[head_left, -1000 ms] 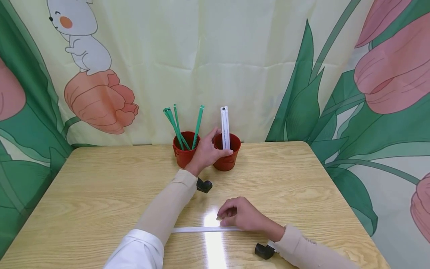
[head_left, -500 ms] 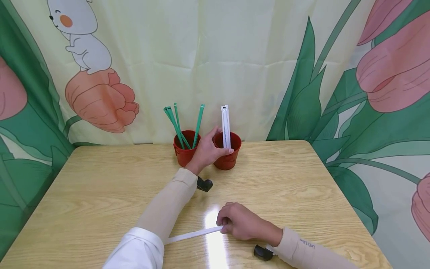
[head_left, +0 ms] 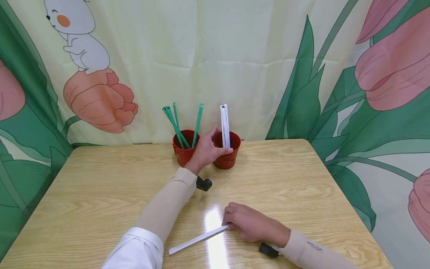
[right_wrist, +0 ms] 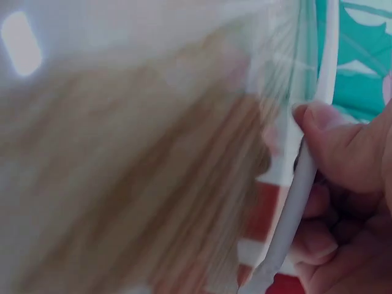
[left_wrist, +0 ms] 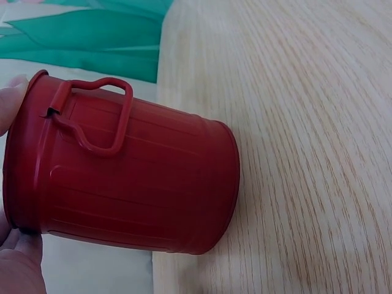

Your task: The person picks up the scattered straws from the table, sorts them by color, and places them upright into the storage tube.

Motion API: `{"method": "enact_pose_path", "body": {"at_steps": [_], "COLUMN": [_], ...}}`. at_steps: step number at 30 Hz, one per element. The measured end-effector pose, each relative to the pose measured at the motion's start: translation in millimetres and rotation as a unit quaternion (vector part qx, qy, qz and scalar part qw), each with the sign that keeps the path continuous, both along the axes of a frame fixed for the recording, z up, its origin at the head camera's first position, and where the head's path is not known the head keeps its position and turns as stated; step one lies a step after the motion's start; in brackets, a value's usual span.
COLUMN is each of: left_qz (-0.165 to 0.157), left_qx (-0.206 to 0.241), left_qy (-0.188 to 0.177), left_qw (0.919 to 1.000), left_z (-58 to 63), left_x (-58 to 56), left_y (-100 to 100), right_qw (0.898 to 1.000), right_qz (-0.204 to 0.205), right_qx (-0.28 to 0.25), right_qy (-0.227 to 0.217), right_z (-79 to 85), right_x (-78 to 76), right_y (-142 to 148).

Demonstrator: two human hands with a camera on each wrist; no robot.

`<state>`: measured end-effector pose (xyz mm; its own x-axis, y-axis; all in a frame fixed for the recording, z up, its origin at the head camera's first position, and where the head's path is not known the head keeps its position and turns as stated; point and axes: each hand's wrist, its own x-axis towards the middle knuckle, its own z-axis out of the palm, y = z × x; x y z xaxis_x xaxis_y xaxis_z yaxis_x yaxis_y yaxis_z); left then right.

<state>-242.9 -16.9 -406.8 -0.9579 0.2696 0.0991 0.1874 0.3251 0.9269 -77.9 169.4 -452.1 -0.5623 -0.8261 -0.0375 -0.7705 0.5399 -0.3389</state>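
Note:
My left hand grips the right-hand red bucket near its rim, thumb across the front. In the left wrist view this bucket stands on the wooden table with a wire handle on its side. Several white wrapped straws stand upright in it. Between thumb and fingers, my right hand pinches one end of another white wrapped straw, which slants towards the lower left over the table. The right wrist view shows the thumb pressed against this straw.
A second red bucket with several green wrapped straws stands just left of my left hand. Behind the wooden table hangs a curtain printed with flowers. Black wrist-worn devices sit by my wrists.
My right hand has pinched the straw that lay level on the table. The straw has turned diagonal, its far end swinging towards me. My left hand has stayed on the bucket.

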Motion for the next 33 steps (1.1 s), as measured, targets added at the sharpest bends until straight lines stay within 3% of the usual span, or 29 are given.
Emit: {"method": "enact_pose_path", "body": {"at_steps": [7, 15, 19, 26, 33], "left_qz": [-0.001, -0.002, 0.0, -0.001, -0.006], "left_qx": [0.002, -0.001, 0.001, -0.001, 0.002], "left_qy": [0.003, 0.001, 0.004, 0.012, 0.021], "left_qw": [1.0, 1.0, 1.0, 0.9999, 0.9998], "left_z": [0.1, -0.1, -0.4, -0.9, -0.5], "left_x": [0.8, 1.1, 0.3, 0.2, 0.4], "left_y": [0.8, 0.4, 0.0, -0.2, -0.8], "right_qw": [0.999, 0.988, 0.977, 0.947, 0.923], "right_qz": [0.024, 0.021, 0.016, -0.018, -0.025], "right_qx": [-0.047, -0.152, -0.212, -0.301, -0.367], "right_qy": [0.01, -0.017, -0.036, -0.113, -0.11], "right_z": [1.3, 14.6, 21.4, 34.6, 41.3], "right_x": [-3.0, -7.2, -10.0, -11.5, -17.1], "right_y": [16.9, 29.2, 30.1, 24.7, 17.8]}}
